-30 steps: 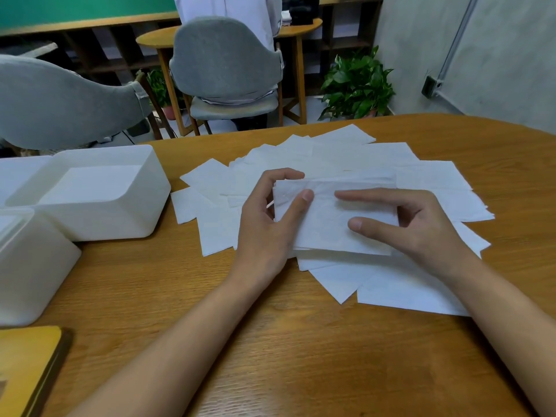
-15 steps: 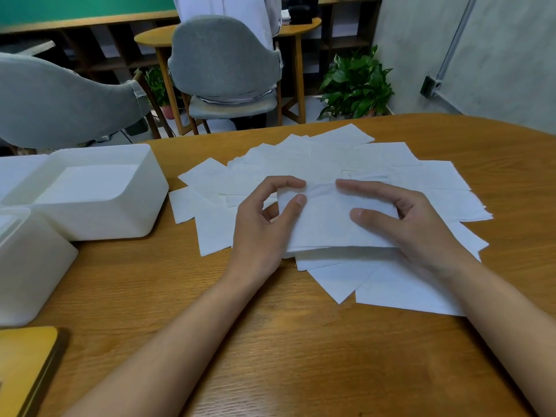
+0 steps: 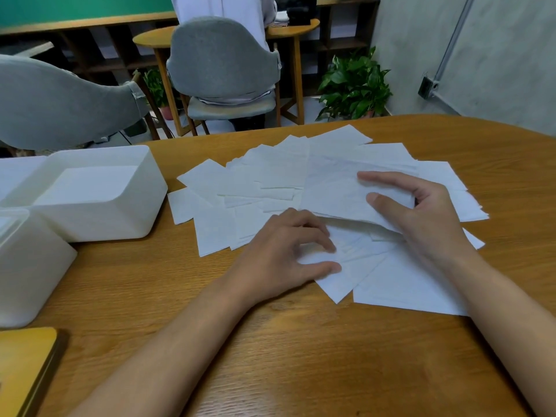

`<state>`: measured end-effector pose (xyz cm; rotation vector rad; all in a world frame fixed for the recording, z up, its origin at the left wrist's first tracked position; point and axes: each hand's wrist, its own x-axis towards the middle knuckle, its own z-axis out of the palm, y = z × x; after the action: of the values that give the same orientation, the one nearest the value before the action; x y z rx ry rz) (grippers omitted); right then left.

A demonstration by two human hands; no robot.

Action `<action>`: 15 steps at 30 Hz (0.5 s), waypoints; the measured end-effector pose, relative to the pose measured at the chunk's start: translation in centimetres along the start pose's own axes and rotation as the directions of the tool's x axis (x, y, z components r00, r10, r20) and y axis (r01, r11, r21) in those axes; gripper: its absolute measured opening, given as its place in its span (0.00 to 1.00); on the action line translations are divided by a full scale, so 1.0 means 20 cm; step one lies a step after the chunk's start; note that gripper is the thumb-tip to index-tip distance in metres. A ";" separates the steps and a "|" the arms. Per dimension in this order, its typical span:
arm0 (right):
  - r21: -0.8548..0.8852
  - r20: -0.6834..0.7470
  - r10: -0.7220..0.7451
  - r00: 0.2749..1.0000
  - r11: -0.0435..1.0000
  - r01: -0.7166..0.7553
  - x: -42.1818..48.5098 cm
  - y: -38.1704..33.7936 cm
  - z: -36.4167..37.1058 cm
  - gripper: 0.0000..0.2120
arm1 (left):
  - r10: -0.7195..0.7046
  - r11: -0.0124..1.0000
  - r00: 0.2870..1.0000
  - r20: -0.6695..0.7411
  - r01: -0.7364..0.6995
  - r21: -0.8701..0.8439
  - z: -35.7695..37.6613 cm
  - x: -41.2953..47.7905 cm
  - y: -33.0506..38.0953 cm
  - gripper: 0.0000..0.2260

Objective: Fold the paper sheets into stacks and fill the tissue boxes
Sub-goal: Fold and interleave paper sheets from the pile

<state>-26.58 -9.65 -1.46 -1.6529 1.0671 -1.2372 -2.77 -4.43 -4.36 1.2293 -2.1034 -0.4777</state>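
Several white paper sheets (image 3: 270,173) lie spread over the wooden table (image 3: 301,356). My right hand (image 3: 421,218) pinches a folded stack of sheets (image 3: 334,191) between thumb and fingers, its near edge raised off the pile. My left hand (image 3: 285,254) rests with curled fingers on the loose sheets under that stack, fingertips touching paper. A white tissue box (image 3: 99,218) stands open at the left with paper inside. A second white box (image 3: 30,266) stands nearer me at the far left.
A yellow flat object (image 3: 24,368) lies at the table's near left corner. Two grey chairs (image 3: 222,58), a small round table and a potted plant (image 3: 355,85) stand beyond the far edge. A person in white sits behind the middle chair.
My left hand has let go of the folded stack and dropped toward me onto the loose sheets. My right hand now holds the stack alone, shifted right with its near edge lifted.
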 end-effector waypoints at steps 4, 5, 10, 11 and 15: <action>-0.028 0.009 0.016 1.000 0.999 -0.016 -0.01 0.00 0.01 0.12 | 0.069 0.994 0.996 -0.048 -0.065 0.083 0.00 0.00 0.00 0.04; -0.032 0.014 0.016 1.000 0.999 -0.016 -0.01 0.00 0.02 0.12 | 0.105 0.988 0.993 -0.059 -0.097 0.122 0.01 -0.01 0.00 0.03; -0.060 0.043 -0.019 0.999 0.998 0.022 -0.01 0.00 0.02 0.14 | 0.238 0.959 0.965 -0.109 -0.215 0.183 0.02 -0.01 0.05 0.02; -0.065 0.053 -0.025 0.998 0.997 0.029 -0.01 0.00 0.01 0.14 | 0.238 0.963 0.961 -0.145 -0.213 0.167 0.02 -0.01 0.05 0.02; -0.069 0.082 -0.032 0.996 0.997 0.038 -0.01 -0.01 0.01 0.16 | 0.116 0.993 0.941 -0.319 -0.119 0.011 0.01 -0.02 0.09 0.06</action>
<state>-26.33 -9.34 -1.33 -1.7666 1.0471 -1.1569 -3.83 -3.20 -3.56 1.0867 -1.8809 -0.2159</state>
